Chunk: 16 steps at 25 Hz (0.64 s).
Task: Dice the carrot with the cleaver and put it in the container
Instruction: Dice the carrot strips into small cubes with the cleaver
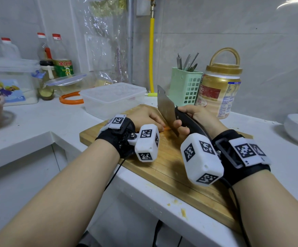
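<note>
A white counter (pixel 38 122) against a grey tiled wall carries a wooden cutting board (pixel 171 168). Behind the board's left end stands a lidded clear container (pixel 113 98). On the board, the left hand (pixel 144 116) lies with fingers bent over the carrot (pixel 167 128), mostly hidden. Right of it, the right hand (pixel 196 120) has its fingers wrapped round the handle of the cleaver (pixel 166 107), blade on the carrot.

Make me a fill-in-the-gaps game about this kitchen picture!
1. The right hand holds a ____ by its black handle.
2. The carrot lies on a wooden ____.
3. The handle of the gold-lidded jar stands ____.
4. The clear plastic container sits ____ the board.

Missing words: cleaver; cutting board; upright; behind
</note>
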{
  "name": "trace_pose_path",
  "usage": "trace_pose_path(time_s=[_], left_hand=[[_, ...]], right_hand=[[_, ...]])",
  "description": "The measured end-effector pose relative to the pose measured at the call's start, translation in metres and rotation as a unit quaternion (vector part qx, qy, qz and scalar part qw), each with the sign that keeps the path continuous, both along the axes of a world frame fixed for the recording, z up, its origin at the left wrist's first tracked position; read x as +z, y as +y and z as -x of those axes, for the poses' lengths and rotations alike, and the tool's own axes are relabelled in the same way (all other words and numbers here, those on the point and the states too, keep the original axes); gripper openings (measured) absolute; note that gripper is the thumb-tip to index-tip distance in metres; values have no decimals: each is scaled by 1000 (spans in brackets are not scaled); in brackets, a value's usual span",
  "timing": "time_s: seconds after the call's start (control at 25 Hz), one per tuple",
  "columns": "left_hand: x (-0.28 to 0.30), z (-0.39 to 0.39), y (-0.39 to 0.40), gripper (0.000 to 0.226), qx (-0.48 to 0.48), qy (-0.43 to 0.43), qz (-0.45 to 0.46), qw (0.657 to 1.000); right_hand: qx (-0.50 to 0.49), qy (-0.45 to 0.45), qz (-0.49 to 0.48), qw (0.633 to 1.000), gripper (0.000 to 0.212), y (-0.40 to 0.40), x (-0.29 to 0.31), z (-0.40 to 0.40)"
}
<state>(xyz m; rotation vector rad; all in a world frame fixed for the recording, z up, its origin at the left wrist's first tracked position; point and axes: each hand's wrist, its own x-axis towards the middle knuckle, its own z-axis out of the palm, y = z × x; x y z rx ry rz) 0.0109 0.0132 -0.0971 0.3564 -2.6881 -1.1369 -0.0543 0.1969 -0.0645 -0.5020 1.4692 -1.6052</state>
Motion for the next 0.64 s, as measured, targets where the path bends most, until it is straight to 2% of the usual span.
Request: trace_pose_path(time_s=[0.16,0.36,0.64], left_hand=[[2,0,4,9,-8,7,-23,1000],[2,0,5,18,1,7,-23,1000],[0,1,1,7,-13,12,-18,1000]], right_hand=[[-8,-6,13,1000,28,2,-7,3],[15,-63,57,996,27,12,-3,1],[18,-80,68,994,25,10,-3,-4]])
